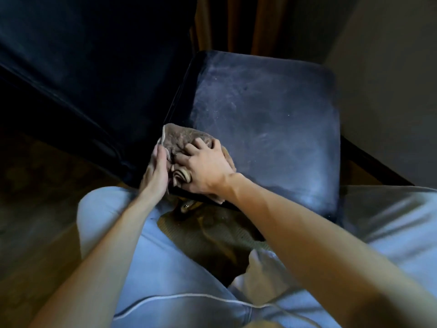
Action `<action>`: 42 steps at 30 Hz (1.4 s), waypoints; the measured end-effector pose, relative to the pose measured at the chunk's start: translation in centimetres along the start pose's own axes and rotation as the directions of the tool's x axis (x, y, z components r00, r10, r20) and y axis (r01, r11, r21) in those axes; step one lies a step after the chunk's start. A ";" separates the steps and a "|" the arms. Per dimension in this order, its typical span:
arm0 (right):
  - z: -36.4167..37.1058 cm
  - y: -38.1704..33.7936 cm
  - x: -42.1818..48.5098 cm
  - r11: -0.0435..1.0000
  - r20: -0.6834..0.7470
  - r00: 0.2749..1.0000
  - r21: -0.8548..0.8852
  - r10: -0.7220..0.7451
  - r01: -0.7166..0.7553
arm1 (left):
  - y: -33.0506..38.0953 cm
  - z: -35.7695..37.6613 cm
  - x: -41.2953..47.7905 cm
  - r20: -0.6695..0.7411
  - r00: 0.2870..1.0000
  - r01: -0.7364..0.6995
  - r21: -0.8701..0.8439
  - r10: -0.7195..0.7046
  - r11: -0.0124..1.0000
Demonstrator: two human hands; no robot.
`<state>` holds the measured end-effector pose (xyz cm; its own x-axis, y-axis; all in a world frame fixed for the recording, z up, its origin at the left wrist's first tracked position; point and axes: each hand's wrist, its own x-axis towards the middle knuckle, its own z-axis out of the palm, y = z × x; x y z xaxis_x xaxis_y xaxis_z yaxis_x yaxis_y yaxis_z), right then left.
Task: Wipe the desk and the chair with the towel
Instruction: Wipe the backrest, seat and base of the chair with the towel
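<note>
Brown towel (183,138) lies bunched on the near-left corner of the chair seat (272,114). Right hand (205,170): fingers spread, slightly bent, pressing on the towel. Left hand (156,172): fingers curled, gripping the towel's left edge.

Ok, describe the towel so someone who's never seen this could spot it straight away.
Start at the dark blue chair seat mid-view. At its near left corner the towel lies bunched, right hand on top, left hand at its edge. It is the only pale brown, nubbly cloth against the blue upholstery.
</note>
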<state>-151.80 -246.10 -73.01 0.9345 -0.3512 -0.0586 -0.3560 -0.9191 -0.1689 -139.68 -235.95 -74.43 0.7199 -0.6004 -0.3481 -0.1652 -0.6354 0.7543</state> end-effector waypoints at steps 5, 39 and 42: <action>0.8 1.8 -5.0 1.000 -0.073 0.997 0.021 0.015 -0.013 | -0.1 -0.2 0.7 0.062 0.997 0.061 -0.120 -0.053 0.991; -3.5 4.6 -10.6 0.938 -0.178 0.921 0.070 0.346 -0.338 | 1.9 3.7 -2.2 -0.233 0.962 -0.122 0.102 0.142 0.987; -0.1 4.7 -9.9 0.903 -0.020 0.919 0.192 0.394 -0.384 | 3.4 5.4 -2.6 -0.180 0.970 -0.143 0.133 0.166 0.981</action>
<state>-162.75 -246.97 -73.12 0.7181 -0.6886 -0.1009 -0.6789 -0.6612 -0.3192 -145.75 -239.12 -73.98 0.7917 -0.6005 -0.1121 -0.3547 -0.6014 0.7159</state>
